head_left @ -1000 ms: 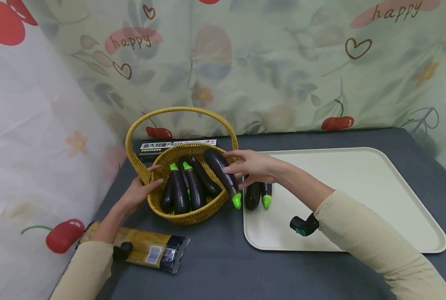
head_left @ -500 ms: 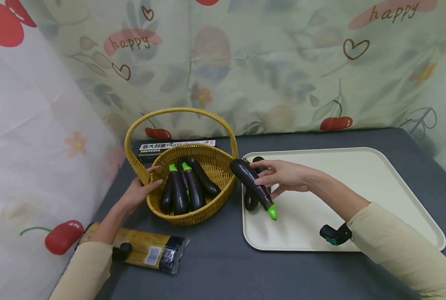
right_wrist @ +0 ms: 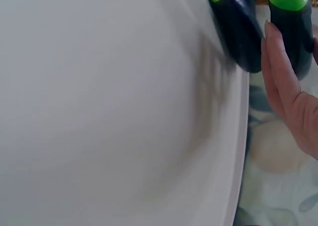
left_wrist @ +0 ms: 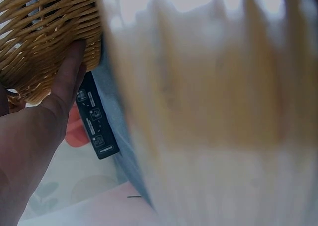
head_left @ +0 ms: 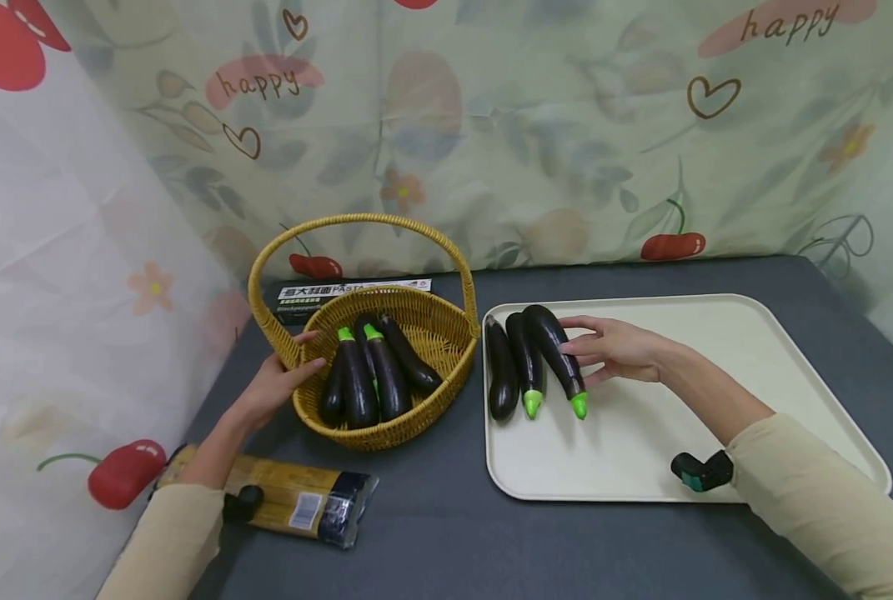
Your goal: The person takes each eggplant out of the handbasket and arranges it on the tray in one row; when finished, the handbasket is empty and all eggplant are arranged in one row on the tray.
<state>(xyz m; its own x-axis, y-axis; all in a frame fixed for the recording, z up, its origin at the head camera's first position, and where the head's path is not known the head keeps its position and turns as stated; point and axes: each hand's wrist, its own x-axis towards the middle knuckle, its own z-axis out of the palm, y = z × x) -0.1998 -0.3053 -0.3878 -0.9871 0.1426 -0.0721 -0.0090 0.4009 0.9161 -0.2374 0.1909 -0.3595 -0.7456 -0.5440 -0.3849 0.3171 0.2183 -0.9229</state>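
Observation:
My right hand [head_left: 614, 350] holds a dark eggplant [head_left: 549, 337] with a green tip between thumb and fingers, over the left part of the white tray [head_left: 686, 467]. Beside it lie two more eggplants, one green-tipped [head_left: 523, 354] and one all dark [head_left: 501, 375]. In the right wrist view, the fingers [right_wrist: 283, 72] lie along the held eggplant. My left hand [head_left: 269, 387] grips the left rim of a yellow wicker basket [head_left: 386, 435], near the foot of its tall handle. Several eggplants [head_left: 389, 379] lie in the basket's left and middle part.
A yellow pasta packet [head_left: 288, 492] lies under the left forearm and fills much of the left wrist view. Behind the basket stands a black pasta box [head_left: 292, 308]. The grey table [head_left: 446, 542] meets a patterned cloth [head_left: 536, 167] at the back and left.
My right hand has carried the eggplant from the basket's right rim rightward to the tray, beside the other two, now more upright in view. The left hand stays on the basket.

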